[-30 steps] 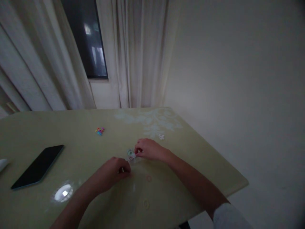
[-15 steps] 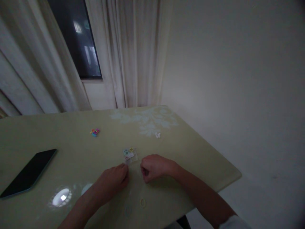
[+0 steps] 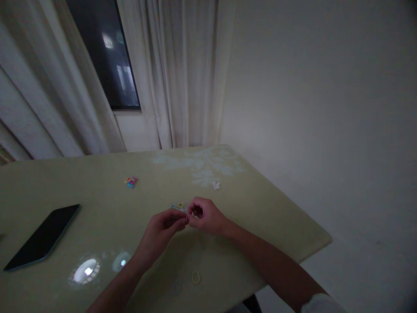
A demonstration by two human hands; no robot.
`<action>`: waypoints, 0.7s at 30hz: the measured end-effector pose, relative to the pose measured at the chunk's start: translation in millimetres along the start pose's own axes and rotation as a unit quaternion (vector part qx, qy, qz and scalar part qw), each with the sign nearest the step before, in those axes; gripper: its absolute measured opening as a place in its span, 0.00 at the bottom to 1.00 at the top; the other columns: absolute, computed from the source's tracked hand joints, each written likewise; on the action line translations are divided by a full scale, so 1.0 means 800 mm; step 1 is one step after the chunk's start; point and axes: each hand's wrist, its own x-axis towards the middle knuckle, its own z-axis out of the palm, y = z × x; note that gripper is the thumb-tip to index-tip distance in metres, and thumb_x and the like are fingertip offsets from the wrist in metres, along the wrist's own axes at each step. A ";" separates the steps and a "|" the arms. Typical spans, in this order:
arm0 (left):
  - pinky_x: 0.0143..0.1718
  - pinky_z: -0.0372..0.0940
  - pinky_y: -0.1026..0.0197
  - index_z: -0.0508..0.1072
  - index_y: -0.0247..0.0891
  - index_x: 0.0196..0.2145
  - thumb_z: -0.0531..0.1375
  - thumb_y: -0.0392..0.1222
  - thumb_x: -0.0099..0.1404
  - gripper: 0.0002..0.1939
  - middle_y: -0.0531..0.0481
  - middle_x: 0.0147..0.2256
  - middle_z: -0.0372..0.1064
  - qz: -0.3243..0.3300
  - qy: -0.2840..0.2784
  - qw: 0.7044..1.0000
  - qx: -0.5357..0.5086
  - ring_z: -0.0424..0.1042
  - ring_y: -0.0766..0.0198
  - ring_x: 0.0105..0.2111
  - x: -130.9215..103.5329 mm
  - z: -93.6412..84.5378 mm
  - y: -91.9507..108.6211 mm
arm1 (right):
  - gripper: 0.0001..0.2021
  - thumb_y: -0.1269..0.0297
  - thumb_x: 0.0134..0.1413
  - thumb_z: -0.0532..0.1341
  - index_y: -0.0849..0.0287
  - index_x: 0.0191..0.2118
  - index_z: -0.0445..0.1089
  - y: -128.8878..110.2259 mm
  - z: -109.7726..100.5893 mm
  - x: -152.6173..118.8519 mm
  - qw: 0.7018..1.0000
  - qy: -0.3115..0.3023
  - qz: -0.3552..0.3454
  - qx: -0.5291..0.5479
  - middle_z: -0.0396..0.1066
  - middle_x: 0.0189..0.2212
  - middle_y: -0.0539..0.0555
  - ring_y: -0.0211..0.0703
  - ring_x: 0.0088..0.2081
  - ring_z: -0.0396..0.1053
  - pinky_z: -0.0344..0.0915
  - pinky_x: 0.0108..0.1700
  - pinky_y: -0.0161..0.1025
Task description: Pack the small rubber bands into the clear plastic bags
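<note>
Head view: from my distant seat I see a tiny, pale, thin piece (image 3: 187, 218) right where both hands' fingertips meet, above the table; it is too small and blurred for me to read its full shape. The bare left hand (image 3: 160, 230) pinches it between thumb and fingers, and the bare right hand (image 3: 208, 217) pinches it from the other side, its fingers curled round. Just beyond the fingertips I make out part of a clear plastic packet (image 3: 173, 206) with a small round yellow item (image 3: 180, 204) at it; the hands hide the rest. On the near side lie a thin yellow ring (image 3: 196, 277) and, beside it, a faint bluish, translucent ring (image 3: 176, 287). Farther off sit a heap of tiny multicoloured pieces (image 3: 130, 181) and a few small white pieces (image 3: 216, 185). The smooth, glossy yellow-green table (image 3: 254, 208) mirrors lights near a flat black tablet (image 3: 44, 237); softly pleated pale curtains (image 3: 195, 78) hang behind.
</note>
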 end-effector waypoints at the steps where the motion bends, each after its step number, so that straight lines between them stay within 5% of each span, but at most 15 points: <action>1: 0.37 0.71 0.61 0.83 0.39 0.35 0.70 0.50 0.59 0.12 0.47 0.33 0.81 -0.004 0.005 1.000 -0.009 0.78 0.58 0.34 0.000 0.001 0.000 | 0.05 0.68 0.49 0.67 0.60 0.33 0.72 0.000 0.001 0.000 1.000 0.010 -0.004 -0.009 0.62 0.24 0.44 0.33 0.26 0.57 0.55 0.30 0.32; 13: 0.35 0.72 0.60 0.83 0.38 0.32 0.72 0.51 0.53 0.14 0.47 0.30 0.82 -0.020 0.070 0.997 -0.015 0.79 0.57 0.31 0.000 0.008 0.001 | 0.06 0.73 0.47 0.67 0.60 0.33 0.72 -0.004 0.005 -0.003 0.992 0.052 -0.074 -0.091 0.64 0.28 0.46 0.34 0.27 0.60 0.57 0.31 0.32; 21: 0.40 0.73 0.58 0.79 0.38 0.36 0.73 0.52 0.56 0.16 0.47 0.34 0.81 0.013 0.010 0.999 -0.035 0.79 0.57 0.35 0.008 -0.012 -0.004 | 0.04 0.67 0.53 0.67 0.60 0.37 0.77 0.002 0.005 0.000 0.995 0.038 -0.075 -0.045 0.65 0.28 0.47 0.32 0.25 0.59 0.58 0.29 0.31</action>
